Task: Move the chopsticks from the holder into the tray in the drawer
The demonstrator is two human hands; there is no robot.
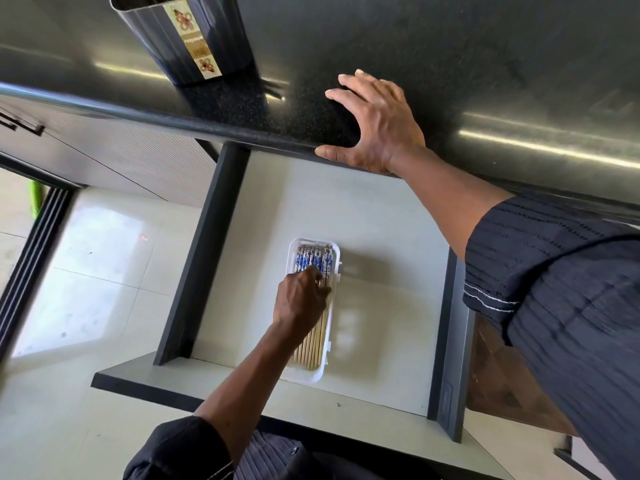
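Note:
A white tray [312, 376] lies in the open drawer [384, 258]. It holds several wooden chopsticks [313, 259] with blue-and-white patterned tops, laid side by side. My left hand [300, 299] reaches down into the tray, its fingers curled over the middle of the chopsticks. My right hand [375, 124] rests flat on the dark countertop [485, 64], fingers spread and thumb on the front edge. The dark ribbed chopstick holder [180, 39] with a gold label stands on the counter at the upper left; a few stick ends show at its mouth.
The drawer has dark side walls [201, 258] and a pale floor around the tray. Pale floor tiles [86, 271] lie to the left. A closed cabinet front [114, 157] sits under the counter at left.

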